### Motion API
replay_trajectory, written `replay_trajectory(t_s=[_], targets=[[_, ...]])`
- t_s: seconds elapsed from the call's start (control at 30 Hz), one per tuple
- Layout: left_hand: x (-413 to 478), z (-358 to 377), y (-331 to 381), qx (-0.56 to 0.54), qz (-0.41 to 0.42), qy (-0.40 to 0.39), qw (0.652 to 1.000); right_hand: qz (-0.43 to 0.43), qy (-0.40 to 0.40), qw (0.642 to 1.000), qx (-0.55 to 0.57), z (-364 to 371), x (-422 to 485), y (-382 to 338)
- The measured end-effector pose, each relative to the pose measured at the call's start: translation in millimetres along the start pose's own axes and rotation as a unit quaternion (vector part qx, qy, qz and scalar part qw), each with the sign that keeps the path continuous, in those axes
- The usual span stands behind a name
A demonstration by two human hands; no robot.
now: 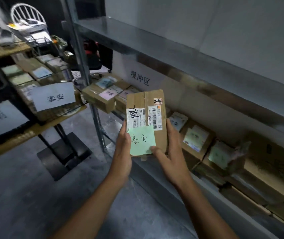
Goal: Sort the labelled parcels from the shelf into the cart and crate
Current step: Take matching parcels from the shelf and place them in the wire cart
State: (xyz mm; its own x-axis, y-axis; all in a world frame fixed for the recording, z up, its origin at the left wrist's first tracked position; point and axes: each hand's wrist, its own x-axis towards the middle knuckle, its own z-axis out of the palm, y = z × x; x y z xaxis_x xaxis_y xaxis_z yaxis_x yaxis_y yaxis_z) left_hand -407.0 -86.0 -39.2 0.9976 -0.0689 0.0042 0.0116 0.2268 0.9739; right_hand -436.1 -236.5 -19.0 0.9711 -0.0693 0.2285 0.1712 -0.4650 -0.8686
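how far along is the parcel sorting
Partly done: the cart already holds several parcels behind its 泰安 sign. In hand: left hand and right hand grip a box whose green note reads 泰安. Left: many labelled boxes on the shelf.

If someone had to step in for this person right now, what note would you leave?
Left hand and right hand both grip one parcel in front of the shelf.
Its green note reads 泰安, like the white sign on the cart.
Done: several boxes already lie in the cart.
Left: this one probably goes there; more labelled parcels wait on the shelf.
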Motion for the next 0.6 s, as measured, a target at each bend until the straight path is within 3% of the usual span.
replay_trajectory(t_s=[0.43, 0.6], targets=[[10, -239, 64, -0.048, 0.064, 0.188, 0.979, -0.099, -0.141, 0.985, 0.023, 225, 63, -110], [24, -288, 73, -0.073, 0.039, 0.208, 0.975, -0.109, -0.166, 0.979, 0.037, 274, 86, -133]])
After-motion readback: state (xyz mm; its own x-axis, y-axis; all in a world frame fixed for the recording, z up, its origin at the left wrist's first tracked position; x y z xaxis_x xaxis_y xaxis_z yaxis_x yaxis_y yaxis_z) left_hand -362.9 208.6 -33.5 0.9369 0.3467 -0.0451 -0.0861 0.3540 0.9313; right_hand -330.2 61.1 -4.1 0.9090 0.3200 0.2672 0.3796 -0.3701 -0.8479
